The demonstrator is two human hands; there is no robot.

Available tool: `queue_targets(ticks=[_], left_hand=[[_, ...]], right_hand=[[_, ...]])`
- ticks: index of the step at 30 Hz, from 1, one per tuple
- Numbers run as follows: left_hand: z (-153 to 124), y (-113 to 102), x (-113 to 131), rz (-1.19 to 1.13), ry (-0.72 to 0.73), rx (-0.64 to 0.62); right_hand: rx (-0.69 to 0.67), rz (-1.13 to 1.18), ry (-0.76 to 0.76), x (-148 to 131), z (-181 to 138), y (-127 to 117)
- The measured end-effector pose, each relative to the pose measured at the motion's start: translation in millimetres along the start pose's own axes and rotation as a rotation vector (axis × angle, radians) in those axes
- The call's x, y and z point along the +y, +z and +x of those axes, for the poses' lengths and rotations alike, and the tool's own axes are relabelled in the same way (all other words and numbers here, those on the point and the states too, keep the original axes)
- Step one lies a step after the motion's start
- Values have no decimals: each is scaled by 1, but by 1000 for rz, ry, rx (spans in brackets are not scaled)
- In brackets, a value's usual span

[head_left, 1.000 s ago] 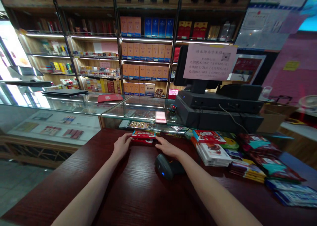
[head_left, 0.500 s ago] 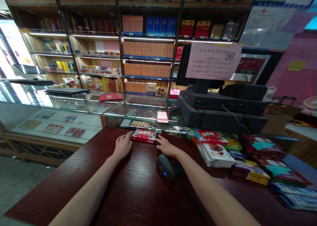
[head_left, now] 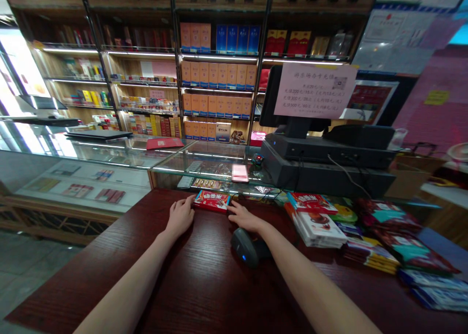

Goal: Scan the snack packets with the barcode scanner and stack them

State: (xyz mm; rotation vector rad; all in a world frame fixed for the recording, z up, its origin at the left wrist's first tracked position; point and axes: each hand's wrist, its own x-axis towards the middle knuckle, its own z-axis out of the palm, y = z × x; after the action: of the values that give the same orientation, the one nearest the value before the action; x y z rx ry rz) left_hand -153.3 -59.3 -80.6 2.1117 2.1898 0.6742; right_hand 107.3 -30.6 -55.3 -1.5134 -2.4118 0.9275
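A red snack box (head_left: 212,201) with white lettering and a blue end lies near the far edge of the dark wooden desk. My left hand (head_left: 182,214) is at its left end, fingers curled against the corner. At its right end, the fingertips of my right hand (head_left: 244,215) press on the edge, so the box is held between both hands. Just below my right wrist, a black barcode scanner (head_left: 244,246) with a small blue light rests on the desk, partly behind my forearm.
Stacked snack packs (head_left: 321,228) and bagged goods (head_left: 413,239) lie on the right. Behind them stands a black cash register (head_left: 329,151) with a pink paper sign (head_left: 315,90). Beyond the desk is a glass display counter (head_left: 204,158), with stocked shelves (head_left: 219,75) behind it.
The red box has tilted slightly, and more of its printed face shows toward me. My right hand has shifted a little to the left; the left hand has barely moved.
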Motion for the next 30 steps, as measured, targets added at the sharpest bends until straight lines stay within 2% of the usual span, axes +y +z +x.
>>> queue_targets(ticks=[21,30], left_hand=[[3,9,2,-107,-48,2],[2,0,5,-49,-24,33]], right_hand=[[84,58,11,8,4,5],[203,101,-125,8,-4,2]])
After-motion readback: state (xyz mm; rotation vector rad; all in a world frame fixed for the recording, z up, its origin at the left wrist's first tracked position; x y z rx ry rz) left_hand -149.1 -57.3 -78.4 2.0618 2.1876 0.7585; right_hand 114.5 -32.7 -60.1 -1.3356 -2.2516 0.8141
